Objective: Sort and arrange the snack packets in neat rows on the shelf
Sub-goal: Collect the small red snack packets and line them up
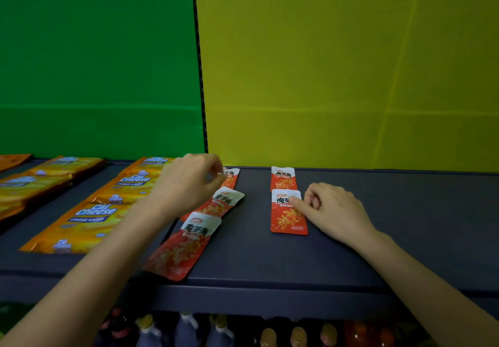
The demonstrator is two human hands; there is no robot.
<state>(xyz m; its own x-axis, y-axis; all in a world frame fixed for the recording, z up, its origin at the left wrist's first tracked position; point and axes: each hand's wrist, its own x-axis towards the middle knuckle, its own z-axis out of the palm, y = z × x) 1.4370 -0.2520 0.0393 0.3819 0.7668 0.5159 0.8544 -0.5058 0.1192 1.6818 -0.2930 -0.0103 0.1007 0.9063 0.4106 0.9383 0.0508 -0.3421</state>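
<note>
The job is looking well past halfway (a judgement from the layout alone). The cheese packs (91,217) are lying in rows at the left of the shelf (405,225), and two red packets are forming a straight column (284,182) toward the right. Three more are sitting tilted in a crooked line (213,206) at mid-shelf, waiting to be squared up and spaced to match.

The left hand (189,182) is hovering over that line with the wrist raised, its fingers curling together at the corner of the back packet (231,182), seemingly pinching it. The right hand (334,209) is resting low just beside the straight column, one digit pressing on the front packet (289,214), the other fingers curling in and gripping nothing.
</note>
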